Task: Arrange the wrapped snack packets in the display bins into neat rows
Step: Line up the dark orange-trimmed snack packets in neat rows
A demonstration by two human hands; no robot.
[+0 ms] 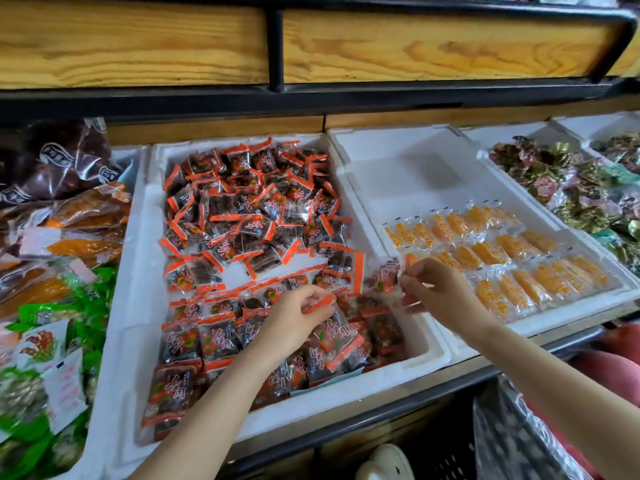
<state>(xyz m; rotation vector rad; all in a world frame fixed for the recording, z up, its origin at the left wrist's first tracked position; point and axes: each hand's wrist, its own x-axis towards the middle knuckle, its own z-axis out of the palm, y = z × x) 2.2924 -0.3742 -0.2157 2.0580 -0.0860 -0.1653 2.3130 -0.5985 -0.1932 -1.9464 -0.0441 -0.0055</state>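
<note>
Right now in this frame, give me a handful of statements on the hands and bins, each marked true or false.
1. The left hand pinches an orange-edged packet above the middle bin. True.
2. The yellow packets lie in a loose heap. False: they lie in rows at the near end of the right bin.
3. The loose packets at the far end of the middle bin lie jumbled. True.
4. The right hand holds nothing. False: it pinches a dark packet by the wall between the two bins.
5. The right bin is filled to its back wall. False: its far part is bare.
</note>
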